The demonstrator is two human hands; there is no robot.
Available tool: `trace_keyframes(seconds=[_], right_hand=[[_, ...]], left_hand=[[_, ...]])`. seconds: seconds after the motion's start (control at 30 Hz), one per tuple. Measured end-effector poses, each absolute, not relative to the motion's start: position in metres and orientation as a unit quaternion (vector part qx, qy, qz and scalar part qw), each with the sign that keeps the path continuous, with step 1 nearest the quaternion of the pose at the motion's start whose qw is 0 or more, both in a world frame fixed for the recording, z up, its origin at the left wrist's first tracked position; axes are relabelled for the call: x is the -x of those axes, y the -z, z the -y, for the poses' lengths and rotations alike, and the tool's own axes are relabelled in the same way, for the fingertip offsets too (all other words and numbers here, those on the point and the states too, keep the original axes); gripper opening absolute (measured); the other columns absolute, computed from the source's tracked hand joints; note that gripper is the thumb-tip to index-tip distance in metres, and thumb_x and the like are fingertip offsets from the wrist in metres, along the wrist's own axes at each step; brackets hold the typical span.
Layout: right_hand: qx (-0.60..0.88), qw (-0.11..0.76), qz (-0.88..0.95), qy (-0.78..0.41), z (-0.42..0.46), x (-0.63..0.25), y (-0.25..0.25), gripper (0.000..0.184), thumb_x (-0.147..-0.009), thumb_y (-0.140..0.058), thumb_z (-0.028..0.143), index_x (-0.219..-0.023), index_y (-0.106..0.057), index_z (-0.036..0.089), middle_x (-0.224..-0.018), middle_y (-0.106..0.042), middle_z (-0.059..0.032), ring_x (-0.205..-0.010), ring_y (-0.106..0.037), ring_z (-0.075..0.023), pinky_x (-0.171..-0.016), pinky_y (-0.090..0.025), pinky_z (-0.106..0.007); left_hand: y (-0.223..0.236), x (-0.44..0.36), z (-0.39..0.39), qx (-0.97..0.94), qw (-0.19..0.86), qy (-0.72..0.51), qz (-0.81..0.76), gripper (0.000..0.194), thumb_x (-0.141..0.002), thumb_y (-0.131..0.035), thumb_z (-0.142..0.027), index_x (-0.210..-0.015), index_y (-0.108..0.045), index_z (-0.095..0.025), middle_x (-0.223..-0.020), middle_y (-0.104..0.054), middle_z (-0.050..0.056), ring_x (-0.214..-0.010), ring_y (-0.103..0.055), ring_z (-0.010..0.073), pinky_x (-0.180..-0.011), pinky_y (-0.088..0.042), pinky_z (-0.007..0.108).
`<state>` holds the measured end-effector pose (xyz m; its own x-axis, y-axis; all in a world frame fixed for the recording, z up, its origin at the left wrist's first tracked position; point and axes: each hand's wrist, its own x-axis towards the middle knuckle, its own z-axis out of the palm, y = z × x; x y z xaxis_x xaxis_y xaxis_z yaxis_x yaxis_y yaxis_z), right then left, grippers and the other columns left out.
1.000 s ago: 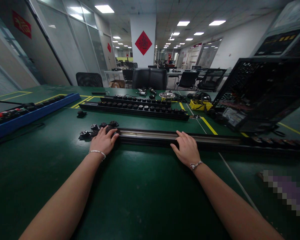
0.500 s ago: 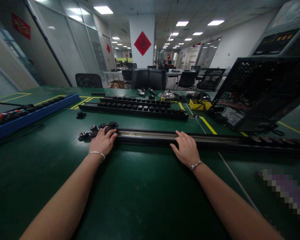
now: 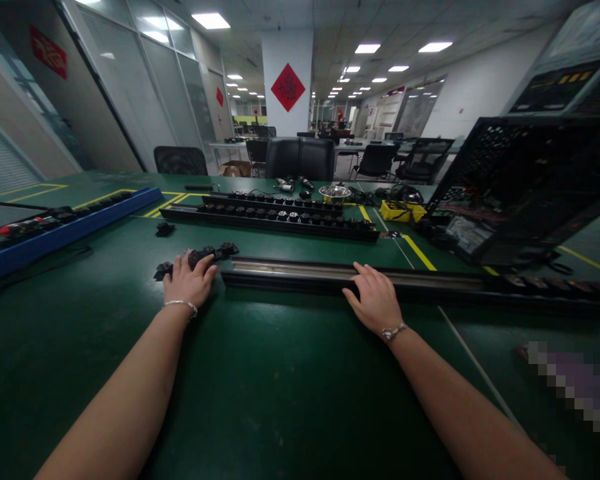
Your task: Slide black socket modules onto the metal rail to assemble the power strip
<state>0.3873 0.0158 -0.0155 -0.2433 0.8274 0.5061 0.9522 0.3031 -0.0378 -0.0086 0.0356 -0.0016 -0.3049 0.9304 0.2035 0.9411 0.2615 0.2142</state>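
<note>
My left hand point(image 3: 189, 285) reaches over a cluster of small black socket-like parts point(image 3: 226, 250) on the green table, just off the left end of a long black rail point(image 3: 285, 279). Its fingers are apart and touch or hover over the parts; what lies under the fingertips is partly hidden. The rail lies across the table, with a bare metallic channel along its top. My right hand point(image 3: 377, 298) rests on the rail near its middle, fingers over the top and thumb at the front side. More black parts point(image 3: 545, 285) sit in the rail's right end.
Behind lie two black rails filled with parts point(image 3: 280, 223). One loose black part point(image 3: 165, 229) sits to the left, near a blue rail point(image 3: 80, 229). Toward the right are a metal bowl point(image 3: 335, 193), a yellow box point(image 3: 395, 211) and a large open black case point(image 3: 530, 193).
My left hand has moved left, off the rail's end and over the small black parts, leaving that end uncovered. My right hand stays on the rail.
</note>
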Motion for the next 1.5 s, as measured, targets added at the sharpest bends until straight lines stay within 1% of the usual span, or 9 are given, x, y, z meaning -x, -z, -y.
trace_keyframes(seconds=[0.3, 0.47, 0.63, 0.77, 0.9, 1.0, 1.2, 1.37, 1.5], right_hand=[[0.581, 0.263, 0.759, 0.128, -0.015, -0.403, 0.013, 0.033, -0.086, -0.042, 0.039, -0.104, -0.06, 0.018, -0.124, -0.059, -0.0097, -0.116, -0.049, -0.0238, -0.1, -0.032, -0.043], [0.624, 0.271, 0.714, 0.163, -0.015, -0.433, 0.005, 0.023, -0.072, -0.047, 0.021, -0.087, -0.063, 0.018, -0.096, -0.066, -0.0079, -0.096, -0.055, -0.0231, -0.093, -0.034, -0.04], [0.719, 0.26, 0.613, 0.2, -0.015, -0.459, 0.005, 0.017, -0.066, -0.045, 0.018, -0.066, -0.061, 0.02, -0.072, -0.062, -0.008, -0.077, -0.051, -0.0242, -0.08, -0.034, -0.041], [0.723, 0.254, 0.623, 0.158, -0.02, -0.465, 0.011, 0.017, -0.067, -0.042, 0.017, -0.06, -0.058, 0.02, -0.067, -0.06, -0.0064, -0.07, -0.048, -0.0206, -0.071, -0.032, -0.036], [0.71, 0.264, 0.637, 0.142, -0.024, -0.462, 0.014, 0.014, -0.065, -0.043, 0.017, -0.06, -0.056, 0.019, -0.067, -0.06, -0.0048, -0.069, -0.048, -0.0187, -0.068, -0.029, -0.034], [0.699, 0.268, 0.649, 0.138, -0.023, -0.455, 0.014, 0.013, -0.066, -0.043, 0.017, -0.061, -0.055, 0.019, -0.067, -0.059, -0.0042, -0.07, -0.048, -0.0184, -0.069, -0.029, -0.034], [0.676, 0.266, 0.675, 0.129, -0.016, -0.426, 0.011, 0.013, -0.068, -0.042, 0.016, -0.064, -0.054, 0.019, -0.069, -0.059, -0.0043, -0.073, -0.05, -0.0189, -0.07, -0.03, -0.034], [0.651, 0.267, 0.699, 0.129, -0.01, -0.402, 0.011, 0.013, -0.068, -0.043, 0.015, -0.068, -0.055, 0.02, -0.072, -0.06, -0.0046, -0.076, -0.052, -0.0193, -0.07, -0.032, -0.034], [0.626, 0.263, 0.724, 0.124, -0.008, -0.397, 0.005, 0.014, -0.07, -0.044, 0.016, -0.069, -0.057, 0.021, -0.075, -0.062, -0.0039, -0.077, -0.053, -0.0181, -0.07, -0.035, -0.032]], left_hand=[[0.003, 0.035, -0.036, 0.497, 0.008, 0.183, 0.848, 0.057, -0.088, -0.025, -0.054, -0.14, -0.033, -0.032, -0.154, -0.011, 0.011, -0.139, -0.007, 0.0416, -0.103, -0.018, 0.067], [0.009, 0.053, -0.041, 0.459, -0.008, 0.208, 0.864, 0.055, -0.088, -0.027, -0.052, -0.14, -0.033, -0.032, -0.155, -0.008, 0.009, -0.139, -0.006, 0.0413, -0.103, -0.018, 0.067], [0.011, 0.06, -0.042, 0.415, 0.002, 0.259, 0.872, 0.056, -0.086, -0.04, -0.046, -0.139, -0.033, -0.033, -0.156, 0.0, 0.009, -0.138, -0.004, 0.0448, -0.099, -0.02, 0.072], [0.0, 0.049, -0.038, 0.433, 0.057, 0.315, 0.842, 0.059, -0.084, -0.046, -0.037, -0.141, -0.03, -0.032, -0.155, 0.016, 0.008, -0.138, 0.003, 0.0462, -0.101, -0.017, 0.072], [-0.009, 0.034, -0.036, 0.461, 0.081, 0.337, 0.817, 0.06, -0.085, -0.046, -0.035, -0.142, -0.028, -0.029, -0.155, 0.019, 0.006, -0.138, 0.006, 0.0442, -0.106, -0.013, 0.068], [-0.011, 0.019, -0.037, 0.521, 0.122, 0.345, 0.772, 0.056, -0.087, -0.042, -0.035, -0.14, -0.03, -0.02, -0.156, 0.01, 0.006, -0.14, 0.004, 0.0383, -0.112, -0.01, 0.059], [-0.007, -0.043, -0.034, 0.726, 0.184, 0.296, 0.594, 0.04, -0.092, -0.033, -0.032, -0.122, -0.051, -0.014, -0.147, -0.034, 0.012, -0.14, -0.02, 0.0211, -0.114, -0.022, 0.04], [-0.004, -0.094, -0.026, 0.801, 0.128, 0.202, 0.549, 0.04, -0.091, -0.035, -0.04, -0.122, -0.054, -0.022, -0.15, -0.032, 0.008, -0.138, -0.027, 0.024, -0.109, -0.029, 0.045], [-0.005, -0.099, -0.024, 0.8, 0.103, 0.165, 0.568, 0.045, -0.092, -0.031, -0.045, -0.125, -0.053, -0.025, -0.137, -0.051, 0.008, -0.127, -0.045, 0.0245, -0.106, -0.031, 0.045]])
